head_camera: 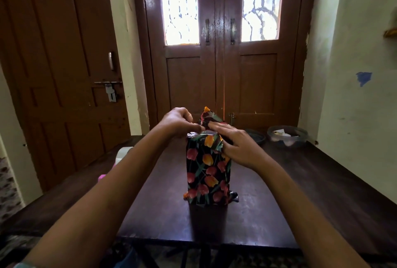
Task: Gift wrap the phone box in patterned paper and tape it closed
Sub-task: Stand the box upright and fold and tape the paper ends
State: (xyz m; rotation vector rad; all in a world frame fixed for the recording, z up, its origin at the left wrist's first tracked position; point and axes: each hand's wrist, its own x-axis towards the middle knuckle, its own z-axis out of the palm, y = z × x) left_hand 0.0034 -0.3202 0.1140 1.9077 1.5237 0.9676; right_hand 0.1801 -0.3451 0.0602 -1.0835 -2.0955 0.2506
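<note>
Box (207, 173) is standing upright mid-table (300, 192), wrapped in paper (209, 160). Left hand (178, 122) is pinching the paper's top edge, fingers curled. Right hand (238, 147) is lying flat, fingers straight, pressing the top fold; flap (209, 116) is sticking up behind.

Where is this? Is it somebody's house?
Most likely a room in a home: wooden double doors with glass panes, a bolted side door, and a dark wooden table where a wrapped box stands.
</note>
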